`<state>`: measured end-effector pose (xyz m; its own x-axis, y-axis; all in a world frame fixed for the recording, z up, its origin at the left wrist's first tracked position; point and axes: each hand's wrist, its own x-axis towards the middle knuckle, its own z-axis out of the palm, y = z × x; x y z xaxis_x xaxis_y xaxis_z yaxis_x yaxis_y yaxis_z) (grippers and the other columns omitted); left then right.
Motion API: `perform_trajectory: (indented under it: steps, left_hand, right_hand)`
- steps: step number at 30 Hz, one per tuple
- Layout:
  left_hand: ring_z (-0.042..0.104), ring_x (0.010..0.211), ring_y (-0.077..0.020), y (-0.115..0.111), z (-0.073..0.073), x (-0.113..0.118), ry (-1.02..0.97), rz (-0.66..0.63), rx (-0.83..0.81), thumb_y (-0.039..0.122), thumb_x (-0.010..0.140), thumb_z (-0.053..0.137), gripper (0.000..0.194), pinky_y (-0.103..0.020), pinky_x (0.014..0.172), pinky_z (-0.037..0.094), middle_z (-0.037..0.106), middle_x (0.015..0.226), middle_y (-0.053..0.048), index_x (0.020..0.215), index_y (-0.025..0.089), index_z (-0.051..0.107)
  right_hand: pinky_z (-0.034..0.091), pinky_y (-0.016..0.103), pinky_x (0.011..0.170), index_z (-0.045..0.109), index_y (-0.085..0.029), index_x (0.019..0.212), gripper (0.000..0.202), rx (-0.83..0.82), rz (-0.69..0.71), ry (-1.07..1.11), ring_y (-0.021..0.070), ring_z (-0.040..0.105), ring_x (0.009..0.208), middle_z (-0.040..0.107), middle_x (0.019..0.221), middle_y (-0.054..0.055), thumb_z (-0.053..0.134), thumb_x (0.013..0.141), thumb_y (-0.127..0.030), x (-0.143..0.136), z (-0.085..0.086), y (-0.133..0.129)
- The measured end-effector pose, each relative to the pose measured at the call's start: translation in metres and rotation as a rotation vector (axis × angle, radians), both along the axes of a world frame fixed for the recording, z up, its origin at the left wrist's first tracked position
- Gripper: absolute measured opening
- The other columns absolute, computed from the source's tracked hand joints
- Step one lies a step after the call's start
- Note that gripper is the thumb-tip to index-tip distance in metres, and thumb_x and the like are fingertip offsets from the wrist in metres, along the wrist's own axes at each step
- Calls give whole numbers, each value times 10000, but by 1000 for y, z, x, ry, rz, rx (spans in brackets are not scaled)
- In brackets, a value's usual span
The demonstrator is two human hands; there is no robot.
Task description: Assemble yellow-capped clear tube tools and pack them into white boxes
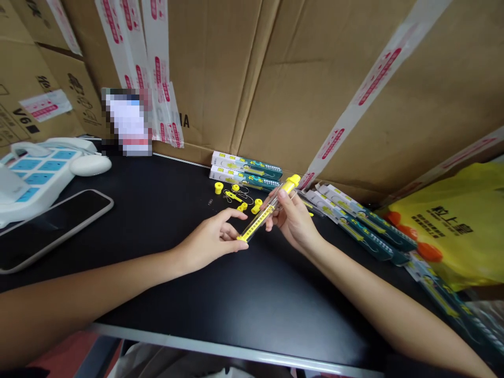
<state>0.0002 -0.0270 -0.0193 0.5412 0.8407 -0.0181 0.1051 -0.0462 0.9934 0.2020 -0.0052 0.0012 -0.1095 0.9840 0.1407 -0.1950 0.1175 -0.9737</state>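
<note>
A clear-tubed spring scale (258, 223) with a yellow graduated strip is tilted above the black table, its yellow-capped end up and to the right. My right hand (295, 220) grips it near that cap, thumb on top and fingers behind. At the lower yellow end, my left hand (210, 236) has its thumb and curled fingers closed on the tip, while the index finger stands off the tube. Just beyond the hands lie small yellow caps (219, 188), a yellow piece (233, 196) and thin wire hooks (246, 193).
Printed spring scale boxes (244, 170) lie at the back, with more boxes (354, 220) at right beside a yellow plastic bag (464, 226). A phone (55, 228) and a white power strip (43, 176) occupy the left. Cardboard cartons (220, 68) wall off the far side.
</note>
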Motion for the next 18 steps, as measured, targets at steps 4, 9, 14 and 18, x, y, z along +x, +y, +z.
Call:
perform_trajectory:
  steps: [4,9,14,18]
  left_hand:
    - [640,708,-136,-3,-2,-1,70,43,165,259,740,723,469,-274,692,500,636,801,26,1157,228,511]
    - [625,680,-112,-3,-3,-2,111,59,272,254,770,696,489,-271,693,511,637,928,6,1210,242,483]
    - [666,774,-100,-8,-3,0,-10,13,217,171,819,604,572,-318,853,519,503,1327,-83,1328,280,366]
    - [673,787,-108,-10,-6,2,-75,-14,111,154,806,607,566,-331,856,528,491,1337,-94,1302,268,360]
  right_hand:
    - [473,202,334,472,-215,829,377,9,-19,1,85,559,360,643,645,-57,674,769,-529,-3,0,-2]
    - [500,218,378,484,-217,870,356,33,-21,12,96,591,411,654,683,-40,661,785,-514,-1,1,0]
    - [497,220,396,496,-221,899,344,45,-70,32,93,583,425,662,693,-29,643,798,-515,7,3,8]
    - [473,211,385,533,-211,926,348,34,-72,28,79,549,416,666,706,-15,608,817,-533,11,3,11]
